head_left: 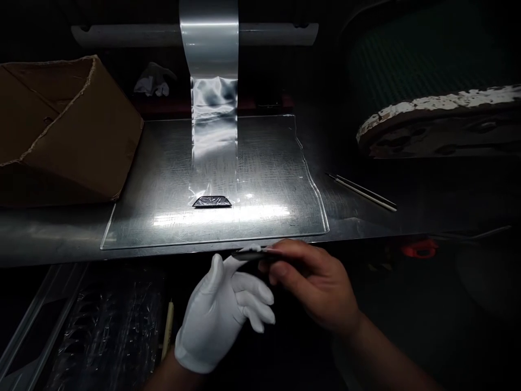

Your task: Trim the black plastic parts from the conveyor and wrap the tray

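My left hand (222, 315), in a white glove, is below the front edge of the bench, its thumb and forefinger pinched on one end of a thin dark flat piece (254, 254). My bare right hand (315, 282) grips the other end of that piece with closed fingers. On the clear plate (163, 217) ahead lies a small dark trapezoid piece (212, 202) at the end of a strip of clear film (214, 136) that hangs down from a roll above.
A brown cardboard box (61, 130) stands at the left on the metal bench (366, 222). Two thin sticks (362, 191) lie to the right of the plate. A worn white-edged wheel (439, 119) sits at the far right. Clear plastic trays (101, 331) lie below left.
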{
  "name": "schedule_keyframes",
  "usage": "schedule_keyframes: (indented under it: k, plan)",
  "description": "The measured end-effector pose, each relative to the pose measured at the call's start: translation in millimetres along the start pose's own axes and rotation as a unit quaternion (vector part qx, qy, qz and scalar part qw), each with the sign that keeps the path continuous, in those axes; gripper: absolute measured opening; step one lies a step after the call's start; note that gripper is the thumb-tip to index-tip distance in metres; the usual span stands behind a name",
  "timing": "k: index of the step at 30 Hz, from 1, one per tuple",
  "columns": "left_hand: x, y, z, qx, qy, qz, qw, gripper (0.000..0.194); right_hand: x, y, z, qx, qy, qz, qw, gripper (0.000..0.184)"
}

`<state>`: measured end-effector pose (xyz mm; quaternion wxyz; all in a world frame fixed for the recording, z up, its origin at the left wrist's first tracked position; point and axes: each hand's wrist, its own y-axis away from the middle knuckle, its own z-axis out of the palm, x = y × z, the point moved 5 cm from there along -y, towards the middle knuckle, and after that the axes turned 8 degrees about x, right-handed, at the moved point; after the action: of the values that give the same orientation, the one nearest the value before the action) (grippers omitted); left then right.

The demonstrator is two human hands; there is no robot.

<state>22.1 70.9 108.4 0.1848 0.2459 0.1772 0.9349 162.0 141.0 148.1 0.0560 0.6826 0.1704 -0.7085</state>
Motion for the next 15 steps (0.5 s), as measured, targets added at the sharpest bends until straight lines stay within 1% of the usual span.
schedule_keyframes:
  k: [2,3,5,7,8,11,13,14,15]
  plan:
    - [-0.3,4.6,-2.3,-0.012,0.013,0.029,0.999,0.065,-11.6,0.6,1.3,-0.034,0.061,-0.134,0.989,0.034]
    - [0.5,7.3,-1.6,-0.03,0.018,0.048,0.998,0.061,-15.0,1.4,2.8,-0.059,0.079,-0.178,0.979,0.037]
    - [1.8,12.1,1.3,-0.072,0.012,0.074,0.995,0.054,-17.4,2.2,4.6,-0.095,0.094,-0.218,0.967,0.038]
    - [2.0,15.0,4.1,-0.103,-0.002,0.082,0.991,0.053,-17.4,2.5,4.8,-0.108,0.109,-0.229,0.961,0.036]
    - [1.9,15.5,4.8,-0.11,-0.008,0.083,0.99,0.052,-17.3,3.1,4.8,-0.112,0.116,-0.233,0.959,0.036]
    - [1.6,14.5,4.1,-0.105,-0.011,0.095,0.99,0.049,-17.7,7.0,5.3,-0.116,0.135,-0.239,0.955,0.036]
    - [0.8,13.6,3.6,-0.108,-0.005,0.102,0.989,0.047,-19.3,10.2,5.9,-0.109,0.128,-0.237,0.957,0.039]
    - [0.2,13.3,3.5,-0.113,-0.003,0.105,0.988,0.047,-19.1,10.7,5.9,-0.102,0.112,-0.215,0.965,0.042]
    - [-0.6,12.9,3.1,-0.116,-0.004,0.105,0.988,0.046,-17.6,10.1,5.8,-0.093,0.083,-0.174,0.977,0.047]
